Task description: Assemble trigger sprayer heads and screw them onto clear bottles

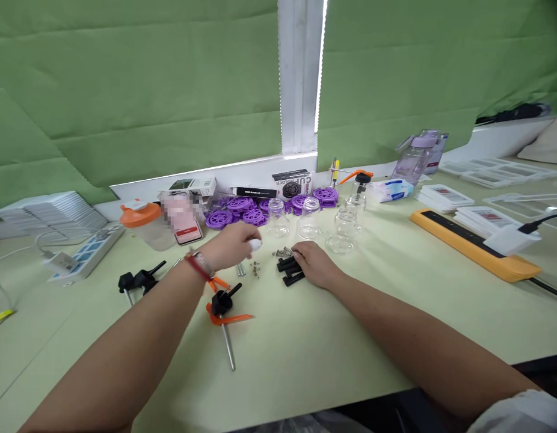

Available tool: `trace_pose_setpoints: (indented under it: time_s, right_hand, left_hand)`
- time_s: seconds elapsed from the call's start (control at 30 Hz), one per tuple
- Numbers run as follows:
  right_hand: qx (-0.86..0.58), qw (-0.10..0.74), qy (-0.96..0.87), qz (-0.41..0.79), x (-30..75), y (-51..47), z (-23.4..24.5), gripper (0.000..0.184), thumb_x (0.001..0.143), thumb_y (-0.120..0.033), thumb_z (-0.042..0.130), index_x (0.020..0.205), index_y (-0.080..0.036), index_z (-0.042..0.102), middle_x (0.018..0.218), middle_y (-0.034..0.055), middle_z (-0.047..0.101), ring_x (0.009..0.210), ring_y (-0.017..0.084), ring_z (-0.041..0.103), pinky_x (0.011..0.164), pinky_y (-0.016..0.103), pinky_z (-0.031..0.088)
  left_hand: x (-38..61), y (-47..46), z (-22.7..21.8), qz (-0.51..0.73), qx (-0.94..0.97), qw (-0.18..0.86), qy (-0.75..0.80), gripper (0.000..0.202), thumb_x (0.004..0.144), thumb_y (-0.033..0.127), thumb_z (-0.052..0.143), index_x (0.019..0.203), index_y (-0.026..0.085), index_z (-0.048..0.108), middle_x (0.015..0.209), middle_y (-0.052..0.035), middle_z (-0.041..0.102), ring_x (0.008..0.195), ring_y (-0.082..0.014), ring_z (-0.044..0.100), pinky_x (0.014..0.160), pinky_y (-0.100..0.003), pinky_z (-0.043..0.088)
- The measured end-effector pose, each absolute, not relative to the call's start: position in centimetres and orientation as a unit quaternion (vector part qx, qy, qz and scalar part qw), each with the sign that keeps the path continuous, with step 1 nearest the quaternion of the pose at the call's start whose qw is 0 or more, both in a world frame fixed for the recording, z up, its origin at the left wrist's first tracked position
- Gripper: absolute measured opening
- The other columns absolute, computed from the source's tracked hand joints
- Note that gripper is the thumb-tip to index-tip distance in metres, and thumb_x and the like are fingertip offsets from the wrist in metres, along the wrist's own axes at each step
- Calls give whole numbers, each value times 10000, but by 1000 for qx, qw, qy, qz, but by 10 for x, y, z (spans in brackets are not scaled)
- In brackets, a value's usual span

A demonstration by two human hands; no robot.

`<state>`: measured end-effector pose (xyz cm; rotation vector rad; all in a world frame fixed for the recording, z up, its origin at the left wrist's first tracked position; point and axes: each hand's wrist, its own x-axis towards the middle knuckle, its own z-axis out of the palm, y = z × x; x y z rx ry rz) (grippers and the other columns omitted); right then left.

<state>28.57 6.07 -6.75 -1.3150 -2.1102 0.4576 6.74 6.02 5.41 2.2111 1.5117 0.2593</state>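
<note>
Forearms (141, 343), left fingers (248, 232) pinching white piece (255, 245)

Green sheets (147, 84) hang either side of the white post (298, 78); light (320, 60) shows along its right edge. Below the post are a white sill (255, 171) and pale table (305, 361).

the table (314, 367) holds jars (346, 221), springs (283, 253) — perhaps nuts (255, 269).
</note>
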Motion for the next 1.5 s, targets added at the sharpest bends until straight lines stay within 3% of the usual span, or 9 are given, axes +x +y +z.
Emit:
trace_pose_setpoints:
  time_s: [0.13,0.3,0.47,0.6,0.73,0.93,1.1,1.3,1.5]
  right_hand:
    - [-498,297,-795,178,286,61,-68,270,908,-277,369,936,-161,611,953,106,619,959,229,530,859,362,394]
    - [-499,329,-784,168,285,61,-69,289,895,-277,375,1043,-163,596,1091,112,596,1092,251,473,935,411,368]
    - [-464,356,-797,151,272,40,-50,290,897,-289,372,1034,-183,603,1153,109,565,1126,245,449,956,419,356]
    - [-409,269,-845,215,246,6,-30,307,898,-299,376,715,-189,597,767,53,594,778,182,537,727,317,421]
    - [-440,142,-829,315,222,-20,-27,368,870,-335,419,539,-176,446,531,-9,425,487,105,380,471,245,290]
    - [-450,99,-800,384,212,-19,-26,363,850,-376,460,550,-173,446,488,-40,361,444,79,289,454,238,220]
    - [-468,183,-761,411,211,2,-21,339,836,-381,476,578,-162,500,512,-32,416,465,79,324,468,233,245]
    - [-447,194,-585,649,197,11,-27,247,817,-366,498,655,-180,474,425,-80,339,379,63,271,395,213,179]
    - [-409,200,-602,656,197,14,-33,236,781,-351,566,661,-166,483,461,-76,390,386,44,275,399,198,207]
  left_hand:
    - [22,1,58,-43,759,57,647,402,835,505,364,693,201,586,673,-67,617,596,-195,563,532,-270,348]
    - [14,-44,18,-69,711,55,698,446,781,594,375,776,200,585,729,-109,634,639,-251,588,531,-293,341]
    - [29,-49,1,-46,725,70,684,306,767,462,443,885,205,557,772,-95,649,676,-247,604,537,-287,354]
    - [38,-47,5,-42,760,71,644,211,741,352,468,883,211,537,776,-84,646,702,-251,605,524,-284,337]
    - [41,-44,4,-24,764,79,640,351,714,297,489,1052,204,498,771,-78,644,684,-252,603,496,-279,310]
    - [25,-38,-12,59,773,127,619,556,686,253,536,1225,231,402,925,-60,658,768,-223,604,567,-272,375]
    - [16,-38,-17,143,792,196,561,647,704,237,548,1306,244,311,1073,-49,629,788,-183,594,656,-276,427]
    - [16,-40,-20,221,822,234,469,739,726,146,508,1380,254,181,1138,-50,614,956,-192,575,832,-332,436]
    - [9,-39,-21,245,814,283,444,719,718,107,492,1369,256,222,1160,-59,605,1033,-189,555,906,-343,424]
